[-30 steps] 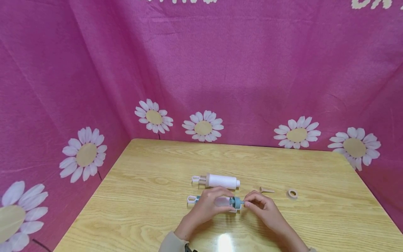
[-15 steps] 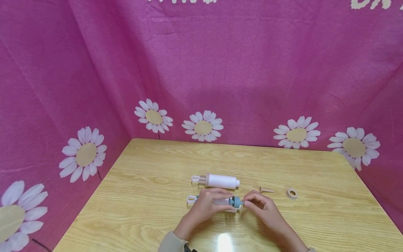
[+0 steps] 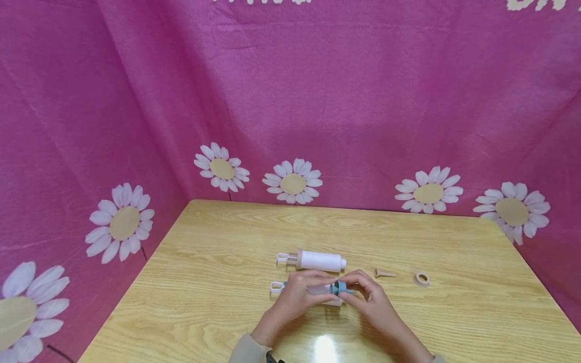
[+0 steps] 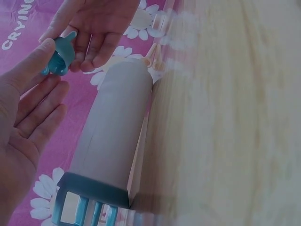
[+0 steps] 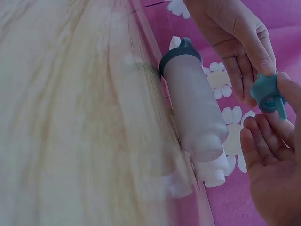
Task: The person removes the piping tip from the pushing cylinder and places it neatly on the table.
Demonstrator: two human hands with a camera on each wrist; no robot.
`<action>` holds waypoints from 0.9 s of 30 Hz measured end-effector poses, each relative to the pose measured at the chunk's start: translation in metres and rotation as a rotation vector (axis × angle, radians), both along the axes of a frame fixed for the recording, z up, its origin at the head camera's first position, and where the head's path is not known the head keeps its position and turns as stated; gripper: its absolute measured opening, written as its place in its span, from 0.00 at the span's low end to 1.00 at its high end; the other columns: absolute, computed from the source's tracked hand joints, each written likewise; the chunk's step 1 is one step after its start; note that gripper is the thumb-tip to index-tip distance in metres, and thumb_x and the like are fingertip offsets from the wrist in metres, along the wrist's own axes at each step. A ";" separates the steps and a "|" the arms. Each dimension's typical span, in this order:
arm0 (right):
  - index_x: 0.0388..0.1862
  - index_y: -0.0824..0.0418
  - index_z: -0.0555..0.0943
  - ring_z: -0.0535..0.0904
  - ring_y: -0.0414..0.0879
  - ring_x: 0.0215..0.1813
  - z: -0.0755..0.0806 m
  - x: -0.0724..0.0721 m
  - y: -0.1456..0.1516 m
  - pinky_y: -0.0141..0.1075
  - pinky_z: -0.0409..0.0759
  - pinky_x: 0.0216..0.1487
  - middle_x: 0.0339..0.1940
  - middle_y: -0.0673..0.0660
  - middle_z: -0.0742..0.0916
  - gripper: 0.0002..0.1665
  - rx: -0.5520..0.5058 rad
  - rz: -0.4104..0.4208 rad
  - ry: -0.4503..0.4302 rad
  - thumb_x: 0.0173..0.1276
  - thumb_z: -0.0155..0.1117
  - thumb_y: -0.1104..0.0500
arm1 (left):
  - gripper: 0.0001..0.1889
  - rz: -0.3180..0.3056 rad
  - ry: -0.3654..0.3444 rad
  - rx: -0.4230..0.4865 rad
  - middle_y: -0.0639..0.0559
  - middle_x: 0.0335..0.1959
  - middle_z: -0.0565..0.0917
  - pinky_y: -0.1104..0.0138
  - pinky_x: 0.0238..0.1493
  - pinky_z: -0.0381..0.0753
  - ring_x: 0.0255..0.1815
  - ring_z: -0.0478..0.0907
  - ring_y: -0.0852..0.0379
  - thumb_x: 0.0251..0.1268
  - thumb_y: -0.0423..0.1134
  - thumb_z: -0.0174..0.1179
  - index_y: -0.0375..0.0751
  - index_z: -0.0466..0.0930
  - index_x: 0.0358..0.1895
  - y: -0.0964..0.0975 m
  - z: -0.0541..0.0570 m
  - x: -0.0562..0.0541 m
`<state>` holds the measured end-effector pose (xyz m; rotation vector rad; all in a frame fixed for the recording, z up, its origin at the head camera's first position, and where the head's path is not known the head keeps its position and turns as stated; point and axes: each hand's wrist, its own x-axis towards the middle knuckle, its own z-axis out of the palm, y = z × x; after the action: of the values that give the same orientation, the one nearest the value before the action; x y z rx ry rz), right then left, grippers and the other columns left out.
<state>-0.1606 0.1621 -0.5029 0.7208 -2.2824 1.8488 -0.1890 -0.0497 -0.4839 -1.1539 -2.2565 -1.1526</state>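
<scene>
Between both hands is a small teal cap with a thin spout sticking out of it. My left hand pinches the cap between thumb and fingers from the left. From the right, thumb and fingers of my right hand grip the same cap, close to the spout. Below the left hand a pale, syringe-like tube lies on the table, with a teal collar at its handle end. In the head view the left hand hides much of this tube.
Behind the hands lies a second white syringe-like tube with a beige collar and white loop handle. To the right on the wooden table are a small beige funnel-shaped nozzle and a beige ring. Pink flowered cloth surrounds the table.
My right hand has shifted left, from the spout's tip up to the cap, and its fingers now meet the left fingertips. The left hand stays in place.
</scene>
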 end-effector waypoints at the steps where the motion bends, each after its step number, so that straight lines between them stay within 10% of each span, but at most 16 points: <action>1: 0.48 0.63 0.80 0.77 0.34 0.50 0.000 0.000 0.000 0.25 0.77 0.55 0.46 0.46 0.81 0.11 0.001 -0.003 -0.003 0.67 0.62 0.68 | 0.17 -0.002 -0.013 -0.001 0.49 0.43 0.90 0.76 0.51 0.82 0.45 0.87 0.58 0.52 0.42 0.73 0.41 0.88 0.46 0.000 0.000 0.000; 27: 0.51 0.67 0.79 0.76 0.34 0.52 0.002 -0.002 0.014 0.24 0.78 0.56 0.48 0.48 0.81 0.16 -0.018 -0.004 0.065 0.64 0.64 0.72 | 0.13 -0.029 -0.137 0.140 0.50 0.40 0.90 0.70 0.54 0.83 0.45 0.87 0.58 0.54 0.39 0.72 0.37 0.88 0.41 -0.008 -0.006 -0.004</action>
<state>-0.1629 0.1766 -0.5004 0.7621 -2.2229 1.8141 -0.1931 -0.0574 -0.4899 -1.0872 -2.2226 -1.4160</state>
